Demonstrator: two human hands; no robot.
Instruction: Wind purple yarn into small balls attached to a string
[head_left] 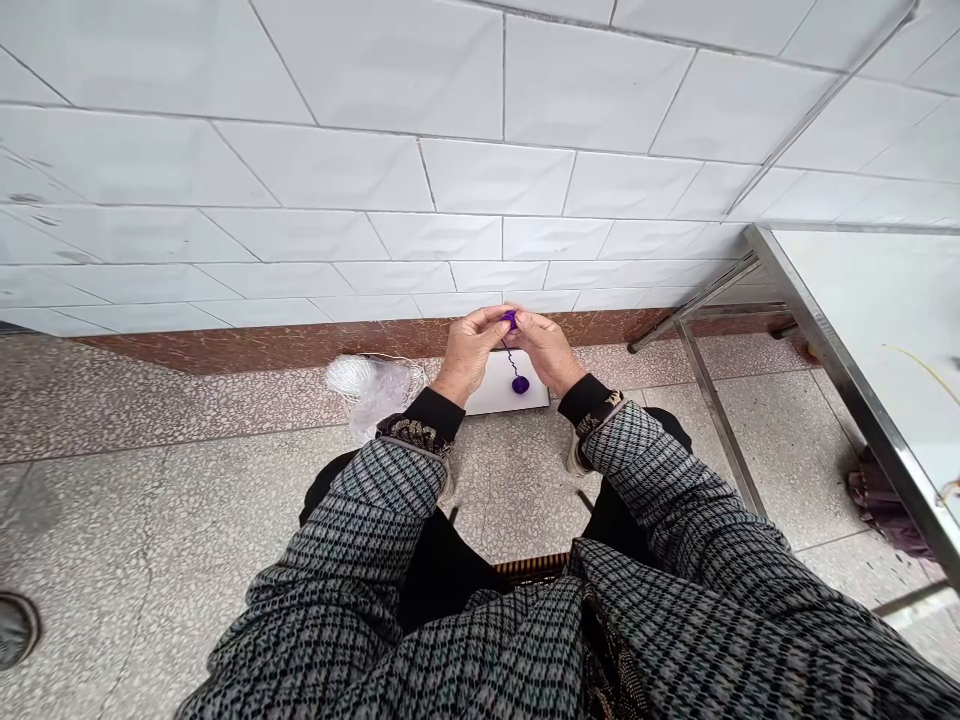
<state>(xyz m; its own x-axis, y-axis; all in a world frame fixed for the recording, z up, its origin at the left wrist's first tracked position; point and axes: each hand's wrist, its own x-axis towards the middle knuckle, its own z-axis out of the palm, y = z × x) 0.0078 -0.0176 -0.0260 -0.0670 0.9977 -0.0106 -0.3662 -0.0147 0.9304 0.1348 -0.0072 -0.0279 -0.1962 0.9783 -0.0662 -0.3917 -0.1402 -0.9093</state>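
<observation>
My left hand and my right hand meet in front of me, fingertips closed together on a small piece of purple yarn work. Its exact shape is partly hidden by the fingers. From it a crinkled purple strand runs down to a little ball of purple yarn. That ball appears over a white flat box or board on the floor beneath my hands. Whether the ball rests on it or hangs above, I cannot tell.
White yarn in a clear plastic bag lies on the floor to the left. A tiled wall rises ahead. At right stands a metal-framed table, with a dark purple bundle below it. A shoe-like object shows at far left.
</observation>
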